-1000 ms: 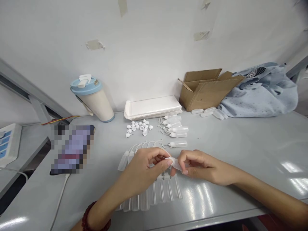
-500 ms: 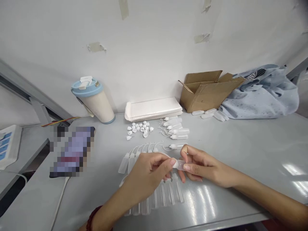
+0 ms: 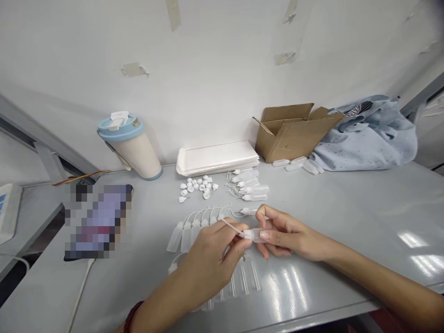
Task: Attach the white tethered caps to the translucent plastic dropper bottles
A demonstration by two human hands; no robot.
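A small translucent squeeze bottle (image 3: 255, 235) lies sideways between my two hands, above the grey table. My right hand (image 3: 286, 236) holds its body between thumb and fingers. At the other end, my left hand (image 3: 222, 252) pinches the white cap, whose thin strap (image 3: 231, 226) sticks up over the fingers. Behind my left hand is a row of similar bottles (image 3: 186, 237) with strapped white caps. Clear bottles (image 3: 245, 277) lie below and are partly hidden by my left hand. Farther back are several capped bottles (image 3: 255, 190) and loose white needle caps (image 3: 199, 185).
White flat envelopes (image 3: 220, 157) are stacked by the wall, beside an open cardboard box (image 3: 289, 138) and blue cloth (image 3: 371, 138). A few bottles (image 3: 296, 163) lie before the box. At left stand a tumbler (image 3: 133, 148) and a phone (image 3: 100, 222) with its cable.
My left fingers have shifted on the cap end, and the strap now shows above them. The bottle stays in both hands. The whole view has moved slightly.
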